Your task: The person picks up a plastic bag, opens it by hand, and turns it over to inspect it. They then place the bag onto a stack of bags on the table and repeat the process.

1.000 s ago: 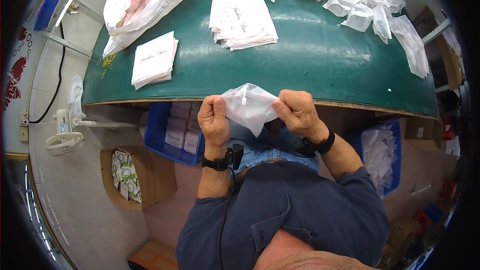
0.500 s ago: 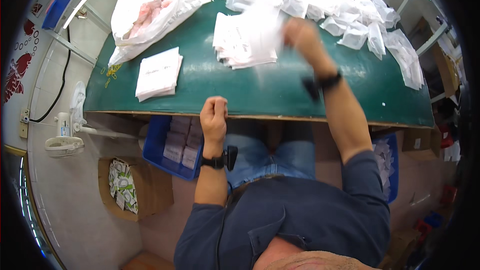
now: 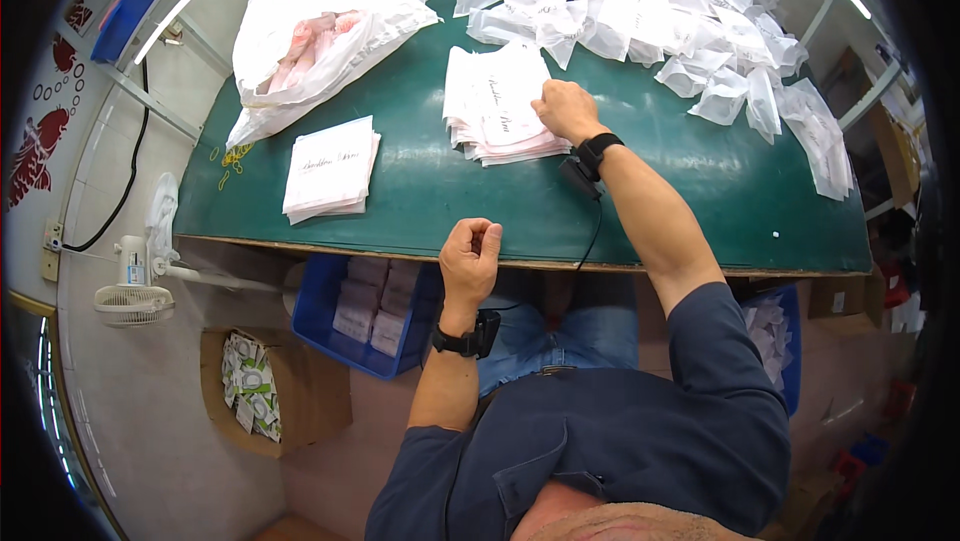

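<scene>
Right hand point(image 3: 568, 113) is now at the right edge of the taller stack of frosted pouches point(image 3: 497, 101); a second ago both hands held one pouch at the table edge point(image 3: 640, 269). So that pouch looks laid on the stack. Can't tell if the right fingers still pinch it. Left hand point(image 3: 470, 259): loosely clenched, nothing visible inside.

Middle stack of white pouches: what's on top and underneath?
On the stack, the right hand overlaps the right edge; the green tabletop lies underneath. Lower layers are mostly hidden; the tabletop beneath is covered.
</scene>
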`<state>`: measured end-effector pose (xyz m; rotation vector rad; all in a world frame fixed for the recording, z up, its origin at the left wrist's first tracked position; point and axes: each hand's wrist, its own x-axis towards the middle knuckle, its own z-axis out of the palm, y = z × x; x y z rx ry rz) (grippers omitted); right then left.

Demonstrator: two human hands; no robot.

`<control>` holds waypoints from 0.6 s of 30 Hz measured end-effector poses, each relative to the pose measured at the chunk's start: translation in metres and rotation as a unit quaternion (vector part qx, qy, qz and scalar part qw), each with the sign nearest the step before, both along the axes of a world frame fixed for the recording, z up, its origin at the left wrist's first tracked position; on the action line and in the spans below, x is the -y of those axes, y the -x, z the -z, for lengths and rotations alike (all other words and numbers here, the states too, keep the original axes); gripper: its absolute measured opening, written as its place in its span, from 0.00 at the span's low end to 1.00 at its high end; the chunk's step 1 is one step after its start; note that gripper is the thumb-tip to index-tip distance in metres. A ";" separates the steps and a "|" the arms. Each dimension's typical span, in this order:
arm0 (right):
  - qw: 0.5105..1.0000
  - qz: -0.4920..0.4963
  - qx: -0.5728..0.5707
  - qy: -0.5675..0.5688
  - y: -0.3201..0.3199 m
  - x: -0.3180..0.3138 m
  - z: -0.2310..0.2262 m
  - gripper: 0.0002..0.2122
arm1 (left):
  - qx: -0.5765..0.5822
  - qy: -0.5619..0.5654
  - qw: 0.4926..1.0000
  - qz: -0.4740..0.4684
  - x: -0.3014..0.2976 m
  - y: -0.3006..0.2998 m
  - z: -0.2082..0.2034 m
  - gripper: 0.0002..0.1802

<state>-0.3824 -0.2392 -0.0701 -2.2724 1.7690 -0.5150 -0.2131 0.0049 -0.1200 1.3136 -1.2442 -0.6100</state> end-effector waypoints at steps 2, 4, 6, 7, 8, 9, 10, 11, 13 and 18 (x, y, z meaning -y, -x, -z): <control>0.999 0.018 0.044 0.006 0.005 0.003 0.005 0.19 | -0.007 0.001 1.000 0.002 0.002 0.001 -0.001 0.10; 0.998 0.025 0.065 0.008 0.004 0.000 0.003 0.18 | -0.012 0.000 1.000 0.002 0.004 0.003 0.000 0.10; 0.999 0.008 0.024 -0.023 -0.007 -0.017 -0.017 0.17 | -0.023 -0.002 1.000 -0.006 0.004 0.002 0.000 0.10; 0.999 0.000 0.004 -0.039 -0.010 -0.022 -0.021 0.16 | -0.029 -0.003 1.000 -0.010 0.003 0.002 0.000 0.10; 0.999 0.002 0.004 -0.038 -0.008 -0.019 -0.018 0.16 | -0.028 -0.002 1.000 -0.008 0.003 0.002 -0.001 0.10; 1.000 0.003 0.007 -0.025 -0.004 -0.013 -0.011 0.17 | -0.021 0.000 1.000 -0.004 0.002 0.003 -0.001 0.10; 1.000 0.001 0.008 -0.013 -0.002 -0.011 -0.008 0.17 | -0.015 0.002 1.000 -0.004 0.000 0.003 -0.001 0.09; 1.000 -0.001 0.010 -0.001 0.001 -0.008 -0.004 0.18 | -0.009 0.004 1.000 -0.004 -0.001 0.004 -0.001 0.09; 0.999 0.002 0.028 0.022 0.006 -0.008 -0.004 0.17 | -0.019 -0.001 1.000 0.002 -0.001 0.003 -0.003 0.09; 0.970 -0.029 0.199 0.134 0.027 -0.021 -0.001 0.14 | -0.091 -0.019 0.995 0.031 0.003 -0.007 -0.002 0.12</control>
